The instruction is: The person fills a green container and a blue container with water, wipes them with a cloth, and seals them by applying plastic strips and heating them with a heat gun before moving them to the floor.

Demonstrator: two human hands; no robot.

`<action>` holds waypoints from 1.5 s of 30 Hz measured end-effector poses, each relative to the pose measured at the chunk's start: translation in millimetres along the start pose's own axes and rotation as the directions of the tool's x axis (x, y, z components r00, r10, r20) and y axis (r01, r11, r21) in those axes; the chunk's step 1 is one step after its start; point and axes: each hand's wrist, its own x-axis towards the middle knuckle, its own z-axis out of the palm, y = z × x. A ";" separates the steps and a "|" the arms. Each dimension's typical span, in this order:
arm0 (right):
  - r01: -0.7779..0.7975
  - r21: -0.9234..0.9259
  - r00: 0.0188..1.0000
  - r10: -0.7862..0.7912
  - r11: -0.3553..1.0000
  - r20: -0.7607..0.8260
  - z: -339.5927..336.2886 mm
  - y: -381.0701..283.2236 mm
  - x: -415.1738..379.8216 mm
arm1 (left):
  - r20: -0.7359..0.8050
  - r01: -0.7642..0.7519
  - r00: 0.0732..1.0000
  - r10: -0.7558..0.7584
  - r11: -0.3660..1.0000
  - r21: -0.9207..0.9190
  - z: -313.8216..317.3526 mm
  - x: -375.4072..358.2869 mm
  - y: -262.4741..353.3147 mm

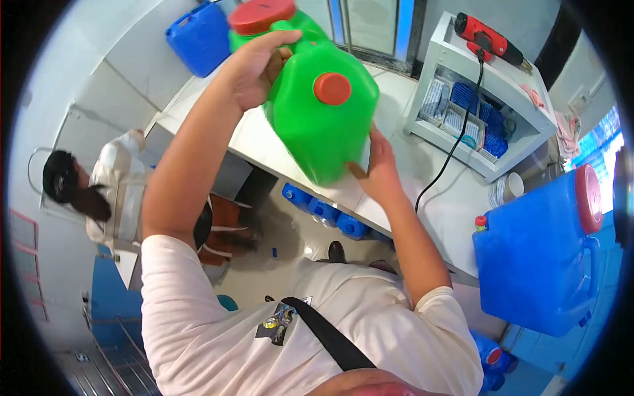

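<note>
I hold a green plastic jug up in the air over a white counter. It has a small orange cap on its side and a wide red lid at the far end. My left hand grips the jug near its handle, up by the red lid. My right hand presses flat against the jug's lower right side, fingers spread on the plastic.
A big blue jug with a red lid stands at the right; another blue jug sits far left. A white shelf carries a red power tool with a black cord. Blue bottles lie under the counter. A person sits at left.
</note>
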 end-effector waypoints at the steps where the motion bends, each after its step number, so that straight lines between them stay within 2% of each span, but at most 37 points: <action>1: -0.036 -0.242 0.997 0.053 0.970 0.062 -4.9 8.4 15.1 | 0.054 -0.083 0.995 0.085 0.995 -0.049 1.8 1.9 1.2; 2: 0.050 -0.212 0.998 -0.056 0.976 -0.023 -13.4 13.9 29.3 | -0.039 -0.133 0.991 0.130 0.984 -0.115 20.4 -2.7 0.9; 3: 0.027 -0.218 0.999 -0.035 0.976 -0.031 -23.7 14.4 40.0 | -0.023 -0.115 0.993 0.113 0.987 -0.116 22.2 1.5 -8.3; 4: -0.149 0.023 0.987 0.150 0.989 -0.054 -35.1 13.6 48.5 | -0.029 -0.261 0.965 0.259 0.959 -0.113 21.1 8.2 -20.3; 5: -0.313 0.262 0.942 0.334 0.913 -0.037 -43.7 13.7 51.7 | -0.034 -0.398 0.917 0.396 0.911 -0.113 24.3 11.8 -33.0; 6: -0.273 0.402 0.944 0.323 0.874 -0.063 -49.5 16.8 53.4 | -0.101 -0.524 0.851 0.515 0.845 -0.106 40.2 15.5 -48.9; 7: -0.291 0.394 0.935 0.346 0.872 -0.074 -58.4 14.7 53.5 | -0.084 -0.506 0.863 0.499 0.854 -0.119 48.6 20.3 -65.3; 9: -0.494 0.558 0.869 0.407 0.667 0.283 -81.0 1.5 55.6 | 0.033 -0.651 0.759 0.651 0.756 0.070 61.7 29.6 -102.5; 10: -0.617 0.547 0.786 0.478 0.566 0.392 -89.5 -9.0 58.0 | 0.078 -0.674 0.738 0.670 0.728 0.128 72.3 30.5 -116.9; 11: -0.622 0.546 0.781 0.495 0.561 0.381 -93.1 -5.2 58.4 | 0.090 -0.668 0.744 0.662 0.736 0.114 79.3 33.5 -130.5; 13: -0.763 0.460 0.646 0.540 0.455 0.539 -96.6 4.0 61.4 | 0.213 -0.729 0.676 0.706 0.597 0.335 88.9 36.4 -153.6; 15: -0.745 0.460 0.667 0.556 0.483 0.496 -88.4 10.6 59.2 | 0.213 -0.726 0.681 0.700 0.609 0.319 93.9 41.4 -159.1; 16: -0.587 0.597 0.801 0.500 0.547 0.330 -75.0 21.0 56.5 | 0.303 -0.763 0.606 0.736 0.429 0.483 89.8 47.1 -156.6; 17: -0.398 0.694 0.892 0.431 0.600 0.140 -66.8 27.3 56.5 | 0.402 -0.762 0.533 0.744 0.217 0.610 87.4 52.5 -155.3; 18: -0.399 0.694 0.891 0.433 0.600 0.138 -64.4 30.3 55.3 | 0.404 -0.764 0.533 0.744 0.218 0.608 89.6 54.0 -156.7; 20: -0.316 0.684 0.920 0.389 0.658 0.051 -61.1 31.6 54.4 | 0.311 -0.784 0.611 0.728 0.500 0.369 94.1 56.1 -159.8; 21: -0.317 0.685 0.919 0.391 0.656 0.051 -57.3 34.3 54.8 | 0.312 -0.782 0.613 0.726 0.501 0.370 93.1 58.1 -156.9; 23: -0.269 0.636 0.918 0.392 0.724 -0.058 -47.6 37.5 53.1 | 0.419 -0.788 0.540 0.730 0.263 0.556 88.8 60.1 -150.4; 24: -0.268 0.638 0.919 0.390 0.722 -0.055 -45.1 36.3 53.3 | 0.418 -0.786 0.541 0.730 0.262 0.560 88.9 61.0 -150.3; 26: -0.229 0.552 0.894 0.397 0.802 -0.207 -40.6 31.2 55.0 | 0.338 -0.774 0.591 0.733 0.397 0.493 90.5 61.4 -149.2; 27: -0.222 0.557 0.899 0.390 0.801 -0.202 -38.7 32.8 56.1 | 0.335 -0.772 0.589 0.736 0.390 0.501 88.5 62.8 -149.9; 29: -0.277 0.539 0.885 0.430 0.795 -0.178 -37.8 36.5 60.6 | 0.231 -0.735 0.659 0.716 0.548 0.399 83.7 68.6 -151.4; 30: -0.276 0.542 0.886 0.429 0.794 -0.177 -36.9 34.1 60.0 | 0.231 -0.735 0.659 0.716 0.546 0.403 82.0 67.9 -150.6; 32: -0.321 0.359 0.876 0.419 0.876 -0.239 -47.5 18.6 67.9 | 0.160 -0.699 0.685 0.711 0.577 0.423 83.3 70.2 -142.0; 33: -0.315 0.357 0.878 0.412 0.879 -0.241 -49.6 16.6 71.6 | 0.160 -0.703 0.679 0.716 0.572 0.422 84.8 70.3 -138.5; 35: -0.264 0.153 0.887 0.301 0.952 -0.349 -53.6 15.7 75.4 | 0.095 -0.658 0.731 0.676 0.660 0.364 88.9 69.3 -134.9; 38: -0.194 0.131 0.894 0.230 0.972 -0.385 -55.2 19.0 79.8 | 0.095 -0.686 0.685 0.723 0.595 0.418 90.2 73.9 -134.4; 42: -0.197 0.076 0.896 0.211 0.977 -0.390 -62.8 28.1 89.4 | 0.051 -0.685 0.665 0.745 0.582 0.439 99.3 73.5 -130.4; 44: -0.363 0.215 0.891 0.405 0.907 -0.207 -70.8 31.5 97.6 | 0.066 -0.702 0.606 0.793 0.494 0.513 99.3 76.4 -128.0; 45: -0.359 0.217 0.893 0.402 0.908 -0.205 -76.2 29.3 96.6 | 0.065 -0.701 0.604 0.794 0.491 0.517 98.9 75.8 -126.0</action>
